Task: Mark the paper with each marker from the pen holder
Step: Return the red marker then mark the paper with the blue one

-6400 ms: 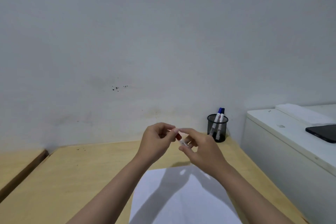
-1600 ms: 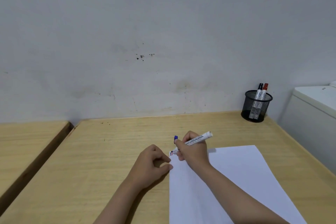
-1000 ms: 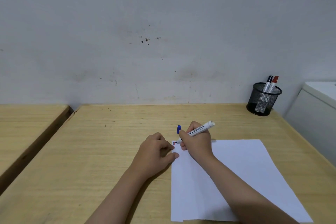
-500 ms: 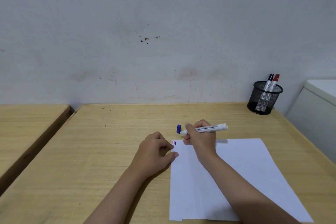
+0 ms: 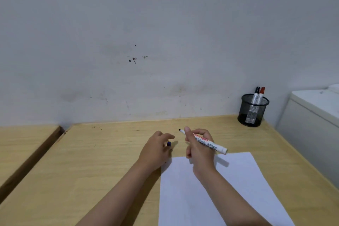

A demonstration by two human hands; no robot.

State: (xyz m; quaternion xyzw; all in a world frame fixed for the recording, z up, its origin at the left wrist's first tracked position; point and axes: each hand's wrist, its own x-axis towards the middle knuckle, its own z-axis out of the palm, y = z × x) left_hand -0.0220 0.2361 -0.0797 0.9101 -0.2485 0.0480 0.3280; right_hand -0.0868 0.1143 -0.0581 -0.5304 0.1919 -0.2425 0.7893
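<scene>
My right hand (image 5: 199, 147) has lifted off the white sheet of paper (image 5: 216, 189), and the white-barrelled whiteboard marker (image 5: 209, 143) now points its bare tip up and away, toward my left hand (image 5: 156, 149). Half a second ago the blue cap (image 5: 169, 143) sat by the marker's end; now my left fingers curl loosely around it, while my right fingers grip the barrel. I judge the blue mark is made and capping comes next. The black mesh pen holder (image 5: 253, 110) stands at the bench's (image 5: 91, 161) far corner with a black-capped marker (image 5: 255, 94) and a red-capped marker (image 5: 260, 94) inside.
</scene>
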